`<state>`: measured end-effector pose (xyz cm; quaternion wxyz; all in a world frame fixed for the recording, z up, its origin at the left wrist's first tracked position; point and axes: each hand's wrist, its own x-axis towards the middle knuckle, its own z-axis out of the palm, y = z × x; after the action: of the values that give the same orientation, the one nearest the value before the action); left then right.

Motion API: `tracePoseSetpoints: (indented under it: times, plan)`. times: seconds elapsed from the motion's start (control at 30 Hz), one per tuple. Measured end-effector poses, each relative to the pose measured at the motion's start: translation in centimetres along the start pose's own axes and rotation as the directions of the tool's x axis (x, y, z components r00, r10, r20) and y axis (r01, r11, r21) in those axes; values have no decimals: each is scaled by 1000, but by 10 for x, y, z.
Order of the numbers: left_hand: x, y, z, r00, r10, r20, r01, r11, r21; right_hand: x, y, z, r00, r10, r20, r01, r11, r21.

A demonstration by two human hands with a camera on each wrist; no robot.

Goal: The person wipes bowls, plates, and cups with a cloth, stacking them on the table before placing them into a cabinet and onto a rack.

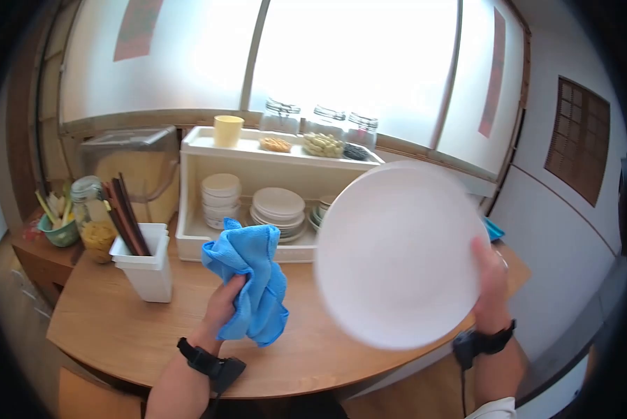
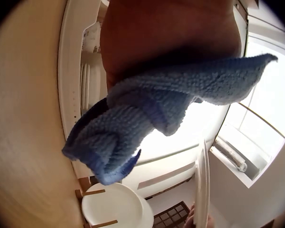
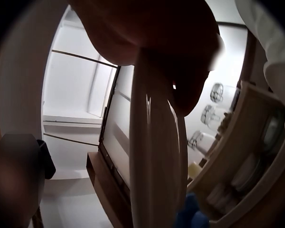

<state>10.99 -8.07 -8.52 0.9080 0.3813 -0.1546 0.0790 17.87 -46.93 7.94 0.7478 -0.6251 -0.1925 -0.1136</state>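
Observation:
My left hand (image 1: 222, 304) grips a bunched blue cloth (image 1: 254, 279) over the table. In the left wrist view, folds of that cloth (image 2: 133, 118) hang out below the hand. At the right, my right hand (image 1: 491, 290) holds a large white plate (image 1: 401, 255) by its rim, its broad round face toward the head camera. The right wrist view has the plate (image 3: 154, 156) nearly edge-on, with fingers (image 3: 190, 90) on one side of it. Cloth and plate are apart in the head view.
Behind stands a white shelf (image 1: 285, 253) with stacked bowls (image 1: 221, 199) and small plates (image 1: 278, 204). A yellow cup (image 1: 227, 131) and glass jars (image 1: 322, 136) top it. At left, a white holder (image 1: 146, 272) contains chopsticks. Another white plate (image 2: 111, 206) stands beside brown pegs.

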Motion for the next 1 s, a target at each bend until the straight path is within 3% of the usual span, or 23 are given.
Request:
tracePoseSetpoints:
  times: [0.07,0.13,0.2,0.27,0.3,0.33,0.37,0.4,0.47,0.53,0.6,0.67,0.73,0.8,0.83,0.9,0.93,0.97,1.0]
  plan:
    - [-1,8,-4,985,110,-130,-95,989,117,-8,43,26,978,195,80,-199,979,47]
    - [-6,20,-10,977,140,-163,-116,982,148,-22,59,63,942,227,246,-279,938,203]
    - [-8,32,-15,940,219,-263,-130,939,318,-22,83,79,914,261,311,-345,903,257]
    - [-15,45,2,924,277,-262,-146,892,428,-20,96,93,874,301,381,-420,864,279]
    - [-15,51,13,897,438,-51,-238,579,780,-19,99,100,865,325,381,-451,837,311]
    - [-16,56,28,857,475,198,-295,138,946,-18,102,106,854,356,381,-486,806,338]
    - [-17,61,60,847,425,318,-225,-255,940,-17,102,113,847,357,394,-495,801,337]
    - [-16,61,88,855,324,404,-139,-609,781,-17,103,120,854,356,380,-496,780,382]
    - [-19,38,98,912,137,387,-246,-572,782,-13,108,127,854,356,381,-504,750,429]
    - [-34,-4,110,877,-30,480,-431,-493,756,-5,121,135,921,254,295,-365,826,429]
    - [-51,-24,132,837,-234,495,-545,-444,711,2,128,133,920,250,302,-369,813,451]
    - [-47,-13,119,835,-211,508,-544,-452,707,3,125,138,919,239,315,-368,806,464]
    - [-36,23,99,876,-42,481,-372,-692,618,-9,106,145,959,184,217,-280,732,620]
    - [-27,65,100,909,111,403,-180,-766,617,-13,101,139,957,163,242,-280,745,606]
    - [-26,68,101,913,112,392,-169,-770,615,-16,99,137,960,155,232,-267,757,597]
    - [-25,71,103,872,254,418,-110,-732,672,-18,98,137,962,145,231,-257,761,595]
    - [-31,56,110,908,137,397,-177,-731,659,-19,99,139,966,135,222,-246,753,610]
    - [-40,28,107,911,92,401,-281,-573,770,-21,100,139,968,127,214,-236,748,621]
    - [-54,-1,111,906,-77,417,-399,-488,776,-19,103,138,966,129,222,-243,743,624]
